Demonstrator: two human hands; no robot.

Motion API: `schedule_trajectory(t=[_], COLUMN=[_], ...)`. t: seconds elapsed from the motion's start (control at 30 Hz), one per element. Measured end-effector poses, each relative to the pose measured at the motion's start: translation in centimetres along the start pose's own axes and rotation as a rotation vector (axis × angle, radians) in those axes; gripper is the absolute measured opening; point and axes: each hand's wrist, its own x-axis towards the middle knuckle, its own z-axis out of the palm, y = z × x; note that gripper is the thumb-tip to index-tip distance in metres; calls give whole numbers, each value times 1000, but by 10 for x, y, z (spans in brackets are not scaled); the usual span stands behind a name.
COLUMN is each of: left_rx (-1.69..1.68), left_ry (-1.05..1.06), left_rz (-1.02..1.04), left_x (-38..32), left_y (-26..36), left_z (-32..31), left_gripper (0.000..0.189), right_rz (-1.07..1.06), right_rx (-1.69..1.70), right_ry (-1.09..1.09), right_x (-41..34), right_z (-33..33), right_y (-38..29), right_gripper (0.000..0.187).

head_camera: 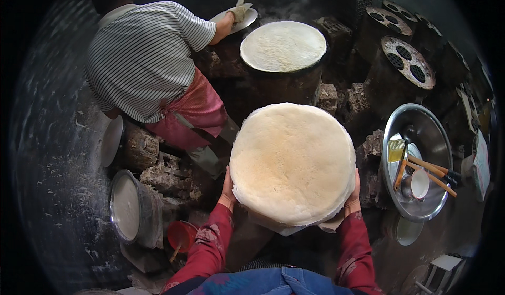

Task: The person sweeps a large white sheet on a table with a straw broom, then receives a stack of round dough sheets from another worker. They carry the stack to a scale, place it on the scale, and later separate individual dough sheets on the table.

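Observation:
Between my two hands is a large round stack of pale flatbreads [292, 163], its top lightly browned, held level in front of my body. My left hand [227, 186] grips the stack's left edge, with the fingers hidden beneath. On the opposite edge, my right hand [354, 192] holds it the same way. Pale cloth or paper shows under the near edge of the stack. Beyond it, a round sheet of pale dough [283, 46] lies on a dark round griddle, and faint steam hangs behind.
A person in a striped shirt [146, 58] works at a round lid [249, 19] at upper left. A steel basin [388, 117] at right holds wooden-handled tools and a cup. At left stand a batter bowl [127, 208] and a red bucket [181, 232]. Stoves with holed tops [408, 62] stand upper right.

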Motion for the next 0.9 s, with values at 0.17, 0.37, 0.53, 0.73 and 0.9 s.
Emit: schedule_trajectory(t=[0.17,0.37,0.53,0.73,0.9], left_rx=[-22,54,34,44,40], left_ry=[-14,58,56,-40,-71], left_rz=[51,6,21,62,98], left_x=[-1,-1,6,14,15], left_y=[-1,0,-2,-1,2], left_z=[3,3,-1,-7,-20], left_gripper=[63,71,69,65,64], right_rz=[-7,4,27,27,34], right_rx=[100,127,157,209,219], right_ry=[-61,-35,-7,-77,-130], right_x=[3,13,12,19,22], right_z=[-9,-48,-37,-41,-43], right_y=[6,12,11,13,19], right_gripper=[57,58,61,63,63])
